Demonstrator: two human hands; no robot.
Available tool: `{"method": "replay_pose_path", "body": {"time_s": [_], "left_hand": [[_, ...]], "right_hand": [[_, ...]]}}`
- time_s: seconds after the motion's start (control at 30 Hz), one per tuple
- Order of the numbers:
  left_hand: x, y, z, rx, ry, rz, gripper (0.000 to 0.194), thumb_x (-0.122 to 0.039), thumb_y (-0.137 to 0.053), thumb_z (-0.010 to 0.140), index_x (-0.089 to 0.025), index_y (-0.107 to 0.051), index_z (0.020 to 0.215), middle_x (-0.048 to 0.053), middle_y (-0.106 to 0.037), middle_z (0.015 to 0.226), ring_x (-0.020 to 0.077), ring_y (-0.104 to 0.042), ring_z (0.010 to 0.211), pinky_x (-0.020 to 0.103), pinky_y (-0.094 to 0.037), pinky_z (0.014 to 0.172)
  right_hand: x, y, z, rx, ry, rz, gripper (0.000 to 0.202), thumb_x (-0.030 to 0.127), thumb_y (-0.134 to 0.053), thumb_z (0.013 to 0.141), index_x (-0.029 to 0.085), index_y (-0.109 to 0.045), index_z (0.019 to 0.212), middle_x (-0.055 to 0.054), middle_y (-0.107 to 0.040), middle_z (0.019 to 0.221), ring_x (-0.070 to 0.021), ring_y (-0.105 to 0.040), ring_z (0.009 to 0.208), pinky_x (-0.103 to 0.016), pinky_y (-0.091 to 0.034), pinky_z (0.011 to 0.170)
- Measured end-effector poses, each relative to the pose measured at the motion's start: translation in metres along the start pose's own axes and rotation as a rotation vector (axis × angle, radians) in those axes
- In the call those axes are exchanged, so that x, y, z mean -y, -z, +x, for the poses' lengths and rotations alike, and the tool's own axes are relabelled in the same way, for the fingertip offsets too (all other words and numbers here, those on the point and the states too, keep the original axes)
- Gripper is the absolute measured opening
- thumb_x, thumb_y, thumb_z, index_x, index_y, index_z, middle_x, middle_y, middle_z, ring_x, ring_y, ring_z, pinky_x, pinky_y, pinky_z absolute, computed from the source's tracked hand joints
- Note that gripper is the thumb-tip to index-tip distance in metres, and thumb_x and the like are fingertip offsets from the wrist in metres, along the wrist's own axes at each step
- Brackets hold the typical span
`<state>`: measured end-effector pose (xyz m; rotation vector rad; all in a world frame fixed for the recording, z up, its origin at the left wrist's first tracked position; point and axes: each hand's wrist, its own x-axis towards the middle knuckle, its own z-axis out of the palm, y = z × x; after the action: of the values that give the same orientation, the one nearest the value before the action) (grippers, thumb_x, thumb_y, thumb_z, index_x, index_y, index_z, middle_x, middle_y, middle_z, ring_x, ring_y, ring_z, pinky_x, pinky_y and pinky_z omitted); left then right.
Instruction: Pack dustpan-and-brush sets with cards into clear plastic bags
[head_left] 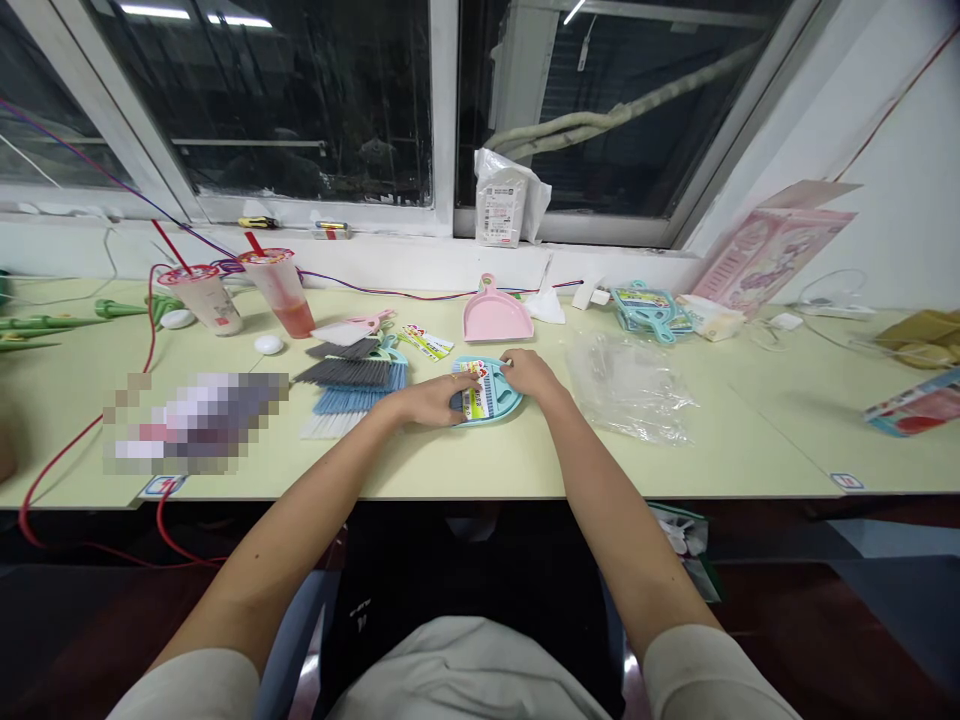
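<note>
A light-blue dustpan point(512, 404) lies on the table in front of me, with a printed label card point(475, 402) and what looks like a small brush in it. My left hand point(435, 399) grips its left side, fingertips over the card's edge. At the upper right rim, my right hand point(529, 373) pinches the dustpan with bent fingers. Left of my hands, several small brushes point(349, 372) with grey, blue and white bristles lie in a pile. Behind the dustpan sits a pink dustpan point(496, 316). Near the brushes lies a loose label card point(426, 341).
Clear plastic bags point(630, 388) lie to the right, with stacked light-blue dustpan sets point(652, 310) behind them. Two drink cups point(279, 292) with red straws stand at the back left. A red cable point(90, 428) crosses the left side. A pink box point(776, 250) leans at the right.
</note>
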<state>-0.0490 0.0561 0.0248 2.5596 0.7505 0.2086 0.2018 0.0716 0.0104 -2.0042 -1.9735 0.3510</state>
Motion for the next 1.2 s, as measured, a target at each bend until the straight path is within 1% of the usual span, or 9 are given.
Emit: {"method": "replay_pose_path", "body": {"time_s": [0.4, 0.53, 0.67, 0.73, 0.83, 0.97, 1.07, 1.13, 1.2], "left_hand": [[-0.002, 0.004, 0.000, -0.050, -0.009, -0.039, 0.062, -0.020, -0.065, 0.080, -0.019, -0.064, 0.141, 0.013, -0.046, 0.166, 0.0337, -0.048, 0.150, 0.045, -0.038, 0.125], [-0.004, 0.002, 0.001, -0.194, -0.014, -0.010, 0.055, -0.022, -0.060, 0.087, -0.019, -0.065, 0.142, 0.013, -0.053, 0.161, 0.0322, -0.052, 0.147, 0.047, -0.039, 0.125], [-0.006, -0.004, 0.005, -0.367, -0.028, 0.070, 0.043, -0.019, -0.053, 0.091, -0.018, -0.070, 0.131, 0.013, -0.064, 0.148, 0.0302, -0.060, 0.137, 0.048, -0.044, 0.121], [-0.006, -0.007, 0.007, -0.419, -0.042, 0.105, 0.038, -0.016, -0.051, 0.092, -0.018, -0.072, 0.124, 0.013, -0.069, 0.138, 0.0289, -0.062, 0.131, 0.047, -0.046, 0.118], [-0.004, -0.009, 0.011, -0.472, -0.075, 0.133, 0.031, -0.014, -0.050, 0.093, -0.018, -0.073, 0.114, 0.013, -0.073, 0.126, 0.0275, -0.065, 0.123, 0.046, -0.049, 0.114], [-0.002, -0.010, 0.013, -0.537, -0.087, 0.166, 0.027, -0.012, -0.050, 0.093, -0.019, -0.072, 0.107, 0.011, -0.073, 0.116, 0.0270, -0.066, 0.116, 0.047, -0.049, 0.113], [-0.003, -0.010, 0.013, -0.549, -0.055, 0.175, 0.027, -0.013, -0.048, 0.095, -0.019, -0.071, 0.107, 0.011, -0.073, 0.113, 0.0271, -0.066, 0.114, 0.047, -0.050, 0.111], [-0.004, -0.011, 0.013, -0.549, -0.029, 0.177, 0.026, -0.014, -0.048, 0.096, -0.019, -0.072, 0.107, 0.011, -0.074, 0.112, 0.0277, -0.066, 0.113, 0.047, -0.050, 0.110], [-0.004, -0.012, 0.014, -0.553, 0.001, 0.175, 0.026, -0.015, -0.049, 0.096, -0.019, -0.072, 0.106, 0.011, -0.074, 0.112, 0.0282, -0.066, 0.113, 0.047, -0.051, 0.109]], "right_hand": [[0.001, 0.001, -0.001, -0.003, 0.000, 0.009, 0.031, 0.028, -0.056, 0.100, 0.022, -0.075, 0.124, -0.012, -0.074, 0.132, -0.0260, -0.069, 0.113, -0.031, -0.049, 0.087], [0.004, 0.003, -0.004, -0.010, 0.018, -0.008, 0.031, 0.028, -0.055, 0.101, 0.021, -0.076, 0.123, -0.013, -0.076, 0.129, -0.0269, -0.070, 0.115, -0.031, -0.049, 0.089], [0.005, 0.002, -0.004, -0.023, 0.052, -0.027, 0.033, 0.031, -0.055, 0.102, 0.020, -0.076, 0.124, -0.014, -0.075, 0.130, -0.0280, -0.069, 0.117, -0.033, -0.049, 0.094], [0.009, 0.001, -0.005, -0.078, 0.086, -0.029, 0.036, 0.035, -0.053, 0.104, 0.018, -0.075, 0.127, -0.016, -0.074, 0.131, -0.0285, -0.066, 0.121, -0.035, -0.048, 0.100], [0.023, 0.006, -0.013, -0.260, 0.183, -0.018, 0.037, 0.033, -0.048, 0.106, 0.016, -0.074, 0.125, -0.016, -0.072, 0.127, -0.0286, -0.062, 0.124, -0.039, -0.045, 0.108], [0.035, 0.032, -0.040, -0.550, 0.351, 0.093, 0.031, 0.026, -0.049, 0.102, 0.017, -0.075, 0.116, -0.016, -0.072, 0.118, -0.0301, -0.061, 0.119, -0.044, -0.046, 0.111], [0.010, 0.066, -0.064, -0.689, 0.302, 0.184, 0.024, 0.027, -0.054, 0.098, 0.020, -0.075, 0.108, -0.012, -0.073, 0.113, -0.0297, -0.064, 0.112, -0.047, -0.049, 0.108], [-0.029, 0.092, -0.076, -0.726, 0.076, 0.190, 0.022, 0.029, -0.060, 0.093, 0.019, -0.076, 0.106, -0.013, -0.074, 0.110, -0.0294, -0.067, 0.106, -0.048, -0.051, 0.105], [-0.078, 0.115, -0.082, -0.722, -0.269, 0.171, 0.028, 0.032, -0.066, 0.089, 0.018, -0.075, 0.111, -0.013, -0.075, 0.110, -0.0310, -0.068, 0.107, -0.050, -0.052, 0.104]]}}
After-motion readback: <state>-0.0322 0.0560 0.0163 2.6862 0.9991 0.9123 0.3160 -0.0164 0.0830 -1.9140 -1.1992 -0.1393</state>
